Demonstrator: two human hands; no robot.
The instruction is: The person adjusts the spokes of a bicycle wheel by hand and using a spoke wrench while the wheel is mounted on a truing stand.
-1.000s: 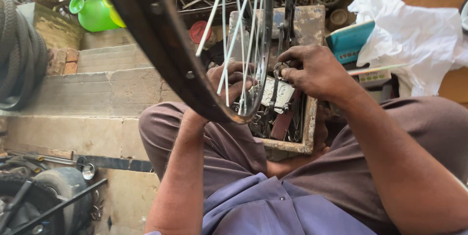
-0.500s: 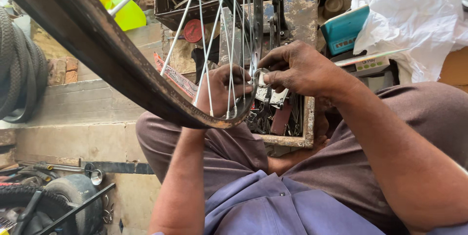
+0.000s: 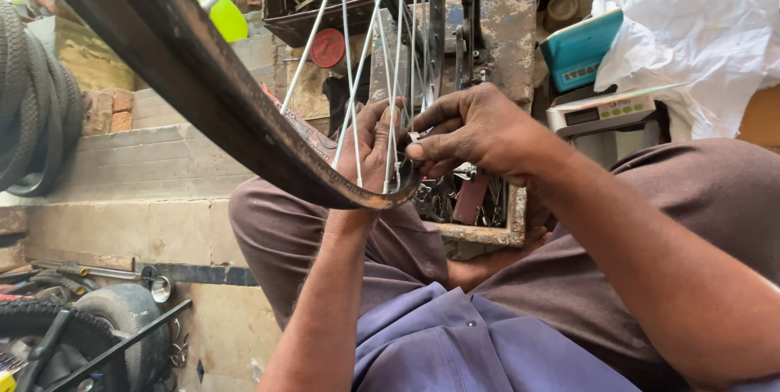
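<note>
A dark bicycle wheel rim (image 3: 203, 87) with thin silver spokes (image 3: 353, 75) crosses the view from upper left down to my hands. My left hand (image 3: 370, 152) reaches up behind the spokes and grips the rim's lower edge. My right hand (image 3: 475, 132) pinches a small metal piece, too small to identify, at a spoke beside the rim. Both hands touch the wheel above my lap, which is covered by brown trousers (image 3: 325, 238) and a blue cloth (image 3: 455, 343).
A worn metal box (image 3: 487, 233) of tools and parts sits in front of my knees. White cloth (image 3: 691, 43) and a teal box (image 3: 581, 47) lie at upper right. Tyres (image 3: 36, 108) hang left; a tyre (image 3: 97, 323) and tools lie lower left on concrete steps (image 3: 138, 173).
The rim has shifted across the view and turned a little. My hands stay together at the same spot on the rim, and the view has come closer.
</note>
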